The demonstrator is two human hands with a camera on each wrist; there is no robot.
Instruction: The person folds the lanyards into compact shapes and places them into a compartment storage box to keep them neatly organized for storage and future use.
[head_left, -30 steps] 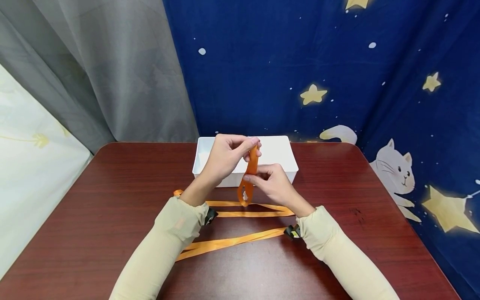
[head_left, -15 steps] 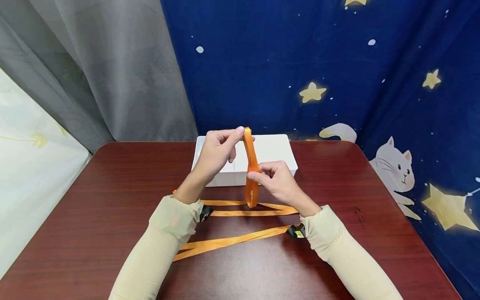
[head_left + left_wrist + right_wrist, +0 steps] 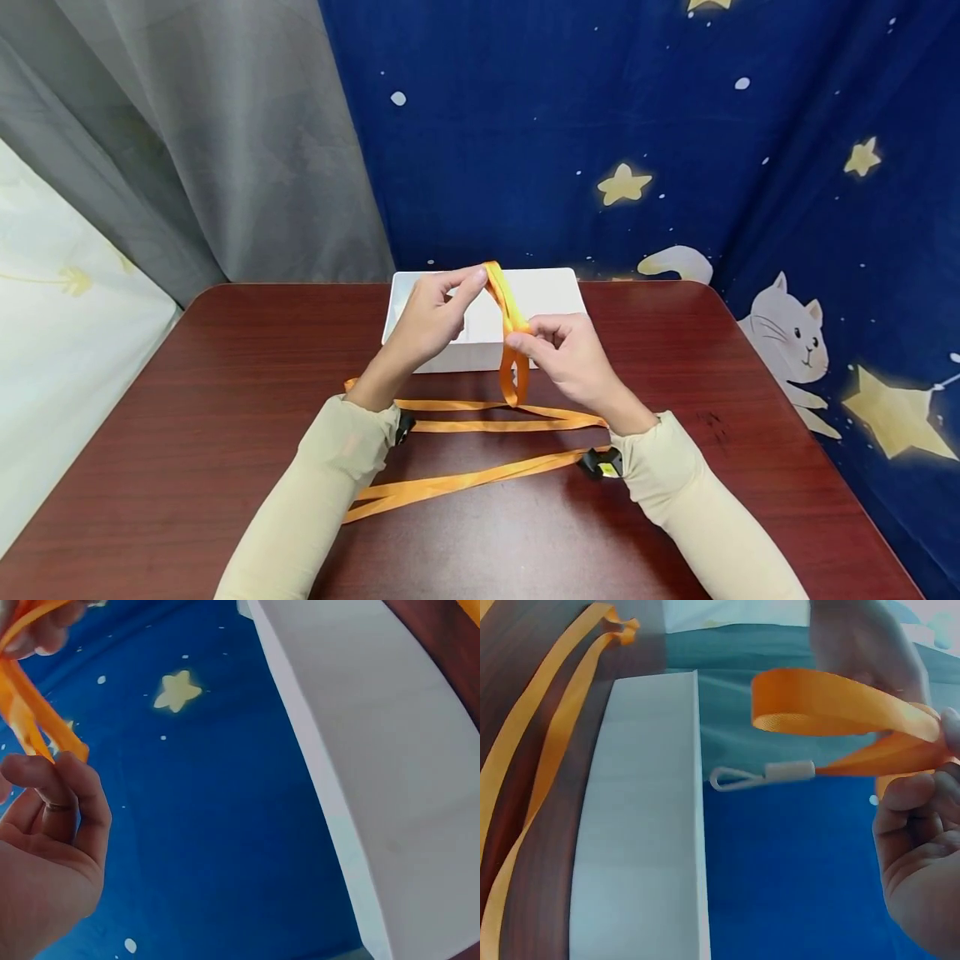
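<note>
Folding the strap (image 3: 504, 298), apparently, we pinch its top with the left hand (image 3: 433, 317), its middle with the right hand (image 3: 568, 354), aloft near the box (image 3: 465, 358); the next move likely needs aligned layers.

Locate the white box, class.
In the head view, the white box stands near the middle of the far edge of the table, before the blue curtain, partly hidden by the left hand, right hand and orange strap they hold.
</note>
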